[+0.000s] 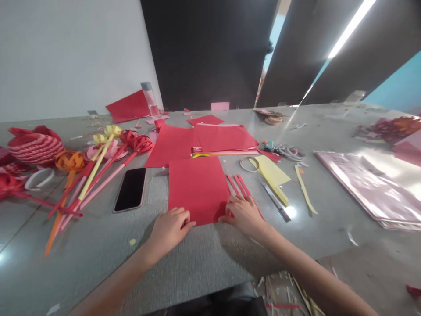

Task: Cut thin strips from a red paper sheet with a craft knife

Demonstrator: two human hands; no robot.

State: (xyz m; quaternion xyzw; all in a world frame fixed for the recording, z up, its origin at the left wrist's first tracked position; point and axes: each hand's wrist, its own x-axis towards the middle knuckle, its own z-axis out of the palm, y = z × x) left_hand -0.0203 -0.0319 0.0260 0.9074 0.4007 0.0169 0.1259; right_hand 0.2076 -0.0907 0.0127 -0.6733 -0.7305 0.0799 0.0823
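Observation:
A red sheet of paper (198, 186) lies flat on the table in front of me. My left hand (171, 226) rests at its near left corner, fingers curled and thumb along the near edge. At the near right corner, my right hand (244, 215) has its fingers bent over the sheet, with the thumb at the edge. Both hands look closed on the paper, though the undersides of the fingers are hidden. Narrow red paper strips (242, 184) lie by the right hand, partly under it. To their right is a metal-bladed cutter (275, 199).
Left are a phone (130, 189) and several paper flowers on stems (98, 169). Behind the sheet lie more red papers (223, 138). Right are a tape ring (249, 164), yellow paper (274, 170), a yellow strip (305, 191) and a shiny pink packet (368, 186). A bottle (150, 100) stands behind.

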